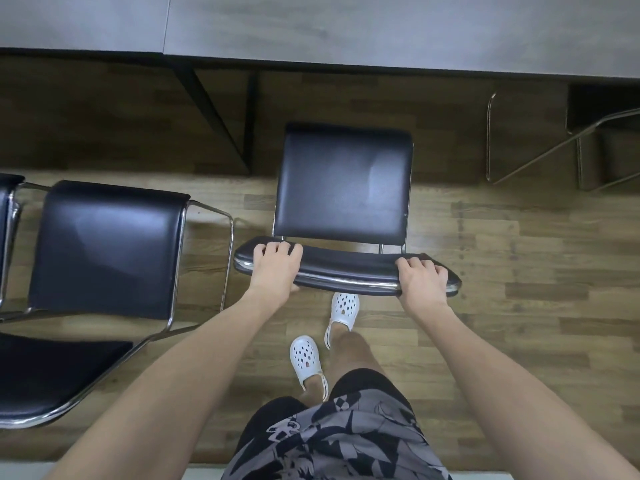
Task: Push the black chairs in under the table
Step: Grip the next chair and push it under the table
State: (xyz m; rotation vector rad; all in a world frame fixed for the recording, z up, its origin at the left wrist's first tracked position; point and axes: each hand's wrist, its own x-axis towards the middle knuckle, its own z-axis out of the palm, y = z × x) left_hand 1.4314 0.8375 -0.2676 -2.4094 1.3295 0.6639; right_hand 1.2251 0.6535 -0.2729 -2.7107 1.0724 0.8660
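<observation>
A black chair (343,181) with a chrome frame stands in front of me, its seat facing the grey table (381,29). The seat's front edge lies a little short of the table's edge. My left hand (275,268) grips the left end of its backrest top, fingers curled over it. On the right end of the same backrest my right hand (422,277) holds on the same way. A second black chair (104,247) stands to the left, farther out from the table.
A third black chair (7,216) shows at the far left edge. Black table legs (221,116) descend left of the held chair. A chrome chair frame (540,147) sits under the table at the right. My feet in white clogs (325,341) stand on the wooden floor.
</observation>
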